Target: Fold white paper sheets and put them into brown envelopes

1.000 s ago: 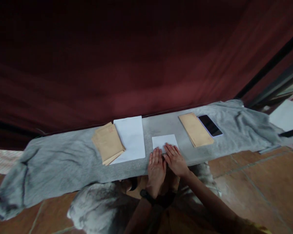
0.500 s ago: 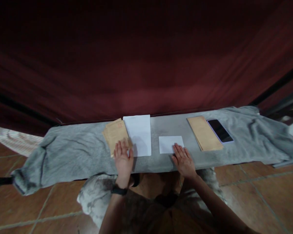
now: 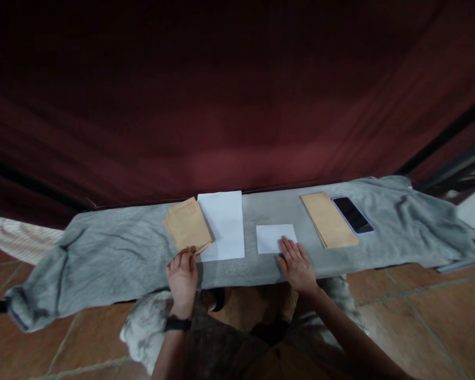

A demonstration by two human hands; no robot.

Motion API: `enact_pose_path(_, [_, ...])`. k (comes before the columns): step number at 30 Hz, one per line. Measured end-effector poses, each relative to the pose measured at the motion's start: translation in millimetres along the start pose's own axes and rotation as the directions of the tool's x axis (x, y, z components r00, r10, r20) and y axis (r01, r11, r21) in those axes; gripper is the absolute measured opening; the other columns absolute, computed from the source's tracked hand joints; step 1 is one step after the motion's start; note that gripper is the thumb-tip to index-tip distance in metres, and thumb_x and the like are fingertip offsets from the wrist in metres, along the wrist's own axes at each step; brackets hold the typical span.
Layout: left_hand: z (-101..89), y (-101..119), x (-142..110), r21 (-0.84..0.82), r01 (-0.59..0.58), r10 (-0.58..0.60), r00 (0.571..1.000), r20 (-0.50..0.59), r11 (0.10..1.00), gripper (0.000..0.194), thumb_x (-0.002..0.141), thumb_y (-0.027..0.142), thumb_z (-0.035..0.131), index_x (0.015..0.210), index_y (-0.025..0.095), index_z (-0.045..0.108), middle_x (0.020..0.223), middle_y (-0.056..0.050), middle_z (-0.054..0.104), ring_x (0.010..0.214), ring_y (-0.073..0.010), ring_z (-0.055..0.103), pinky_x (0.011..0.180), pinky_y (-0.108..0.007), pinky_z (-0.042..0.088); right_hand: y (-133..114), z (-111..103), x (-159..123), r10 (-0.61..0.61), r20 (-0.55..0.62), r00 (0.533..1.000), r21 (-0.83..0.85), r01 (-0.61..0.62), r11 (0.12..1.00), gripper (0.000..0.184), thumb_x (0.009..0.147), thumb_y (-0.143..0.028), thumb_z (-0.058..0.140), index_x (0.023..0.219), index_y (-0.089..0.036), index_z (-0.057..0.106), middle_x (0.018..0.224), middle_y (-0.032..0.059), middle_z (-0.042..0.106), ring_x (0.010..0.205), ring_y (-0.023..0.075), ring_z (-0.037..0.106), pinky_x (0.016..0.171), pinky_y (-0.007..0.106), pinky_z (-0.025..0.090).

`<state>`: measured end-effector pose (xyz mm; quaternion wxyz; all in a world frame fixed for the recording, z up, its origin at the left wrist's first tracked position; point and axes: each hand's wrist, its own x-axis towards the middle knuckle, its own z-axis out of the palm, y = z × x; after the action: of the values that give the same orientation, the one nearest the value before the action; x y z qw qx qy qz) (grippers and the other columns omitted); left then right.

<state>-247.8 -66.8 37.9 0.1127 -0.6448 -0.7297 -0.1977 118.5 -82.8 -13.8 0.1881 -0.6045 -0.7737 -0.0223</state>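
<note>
My left hand (image 3: 182,275) is at the near edge of the small brown envelopes (image 3: 188,224), its fingers curled in and pinching an envelope there. Those envelopes lie in an uneven, fanned stack that overlaps the left side of a white paper sheet (image 3: 224,221). My right hand (image 3: 297,262) rests flat, fingers stretched, with its tips on the lower right corner of a smaller white piece of paper (image 3: 269,240). Longer brown envelopes (image 3: 328,219) lie to the right of that hand, beside a dark-screened phone (image 3: 353,215).
A grey cloth (image 3: 114,256) covers the narrow table and bunches up at both ends. Behind it hangs a dark red curtain (image 3: 237,121). Below, my legs show over a tiled floor (image 3: 415,306), and a striped cloth (image 3: 19,237) is at the far left.
My left hand has drawn back toward me from the top of the small envelopes, and its fingers have closed at their near edge. The right hand still lies on the small paper.
</note>
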Motion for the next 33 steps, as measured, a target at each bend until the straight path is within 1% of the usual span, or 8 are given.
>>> enact_pose_path(5, [-29.5, 58, -15, -0.042, -0.271, 0.27, 0.962, -0.037, 0.962, 0.027, 0.101, 0.026, 0.044, 0.105, 0.02, 0.069, 0.1, -0.011, 0.071, 0.094, -0.0271, 0.063, 0.087, -0.041, 0.046, -3, -8, 3, 0.031, -0.018, 0.999, 0.122, -0.029, 0.992, 0.051, 0.105, -0.036, 0.037, 0.152, -0.018, 0.043, 0.154, 0.0116, 0.047, 0.144, 0.027, 0.042, 0.121, 0.051, 0.028])
enact_pose_path(9, [-37.7, 119, -48, -0.167, -0.452, 0.463, 0.885, 0.037, 0.876, 0.033, 0.099, 0.017, 0.041, 0.12, 0.022, 0.067, 0.1, -0.01, 0.072, 0.093, -0.0245, 0.065, 0.087, -0.039, 0.049, -21, -22, 9, 0.111, 0.027, 0.993, 0.457, -0.111, 0.883, 0.051, 0.104, -0.045, 0.034, 0.143, -0.018, 0.054, 0.151, 0.012, 0.052, 0.144, 0.0284, 0.042, 0.12, 0.054, 0.032])
enact_pose_path(12, [-34.4, 149, -71, -0.257, -0.506, 0.536, 0.842, 0.058, 0.823, 0.037, 0.097, 0.014, 0.041, 0.124, 0.023, 0.065, 0.1, -0.009, 0.072, 0.09, -0.0239, 0.066, 0.085, -0.039, 0.052, -43, -27, 11, 0.192, 0.257, 0.947, 0.741, -0.321, 0.591, 0.055, 0.102, -0.057, 0.034, 0.132, -0.022, 0.064, 0.131, 0.0117, 0.068, 0.127, 0.0268, 0.06, 0.109, 0.047, 0.047])
enact_pose_path(15, [-32.1, 164, -86, -0.329, -0.526, 0.571, 0.819, 0.051, 0.784, 0.035, 0.097, 0.014, 0.041, 0.121, 0.024, 0.066, 0.1, -0.008, 0.072, 0.092, -0.0237, 0.067, 0.087, -0.04, 0.054, -59, -28, 8, 0.17, 0.475, 0.864, 0.816, -0.504, 0.284, 0.054, 0.095, -0.065, 0.044, 0.109, -0.021, 0.074, 0.105, 0.0104, 0.077, 0.105, 0.0283, 0.07, 0.099, 0.045, 0.054])
enact_pose_path(18, [-35.2, 165, -88, -0.405, -0.475, 0.553, 0.828, 0.096, 0.781, 0.031, 0.1, 0.025, 0.047, 0.127, 0.025, 0.063, 0.117, -0.009, 0.071, 0.108, -0.0258, 0.065, 0.097, -0.045, 0.052, -59, -36, 5, 0.076, 0.487, 0.87, 0.871, -0.49, 0.032, 0.045, 0.089, -0.061, 0.055, 0.101, -0.021, 0.074, 0.101, 0.0083, 0.076, 0.098, 0.0266, 0.071, 0.098, 0.044, 0.053])
enact_pose_path(21, [-41.7, 154, -78, -0.446, -0.465, 0.576, 0.804, 0.149, 0.764, 0.066, 0.091, 0.049, 0.064, 0.148, 0.023, 0.045, 0.154, -0.015, 0.046, 0.143, -0.0348, 0.04, 0.114, -0.057, 0.038, -46, -55, 4, -0.062, 0.506, 0.86, 0.852, -0.51, -0.118, 0.034, 0.086, -0.049, 0.063, 0.106, -0.022, 0.073, 0.104, 0.0069, 0.076, 0.098, 0.0258, 0.071, 0.092, 0.042, 0.055])
enact_pose_path(26, [-49.1, 131, -50, -0.394, -0.493, 0.611, 0.743, 0.274, 0.776, 0.112, 0.071, 0.051, 0.084, 0.159, 0.028, 0.02, 0.169, -0.016, 0.009, 0.154, -0.04, 0.012, 0.119, -0.068, 0.019, -26, -81, 5, -0.234, 0.637, 0.734, 0.735, -0.67, -0.1, 0.034, 0.08, -0.036, 0.068, 0.111, -0.024, 0.074, 0.108, 0.0072, 0.076, 0.095, 0.0243, 0.072, 0.09, 0.041, 0.056])
enact_pose_path(33, [-47.3, 129, -29, -0.414, -0.547, 0.681, 0.648, 0.341, 0.728, 0.122, 0.065, 0.044, 0.088, 0.161, 0.03, 0.013, 0.169, -0.016, 0.004, 0.154, -0.0387, 0.01, 0.121, -0.066, 0.013, -21, -85, 9, -0.241, 0.636, 0.733, 0.757, -0.653, 0.012, 0.035, 0.079, -0.043, 0.07, 0.108, -0.024, 0.076, 0.1, 0.0041, 0.078, 0.092, 0.0246, 0.071, 0.083, 0.04, 0.059])
